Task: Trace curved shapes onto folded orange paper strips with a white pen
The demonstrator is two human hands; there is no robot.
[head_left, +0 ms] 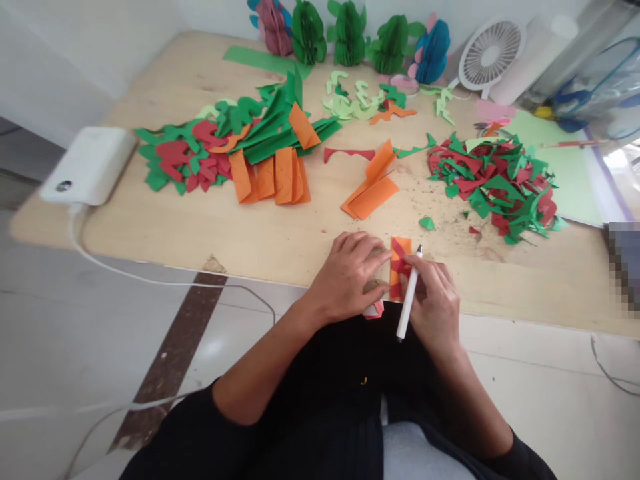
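Observation:
A folded orange paper strip (pixel 407 241) lies at the table's front edge with a red paper cutout (pixel 397 291) on top. My left hand (pixel 350 273) rests palm down, its fingers spread, index fingertip and thumb tip at the strip's left edge. Under its thumb side shows a small pink-and-white piece (pixel 373 310), partly hidden. My right hand (pixel 435 293) holds a white pen (pixel 409 300) slanting between its fingers, dark tip upward. The fingertips of that hand press on the right side of the cutout and strip.
Beyond my hands lie folded orange papers (pixel 373 195), a stack of green and red cutouts (pixel 173 160) and a scrap heap (pixel 500 187). Honeycomb paper figures (pixel 347 33) and a fan (pixel 493 53) stand behind. A corded white box (pixel 90 167) is at left.

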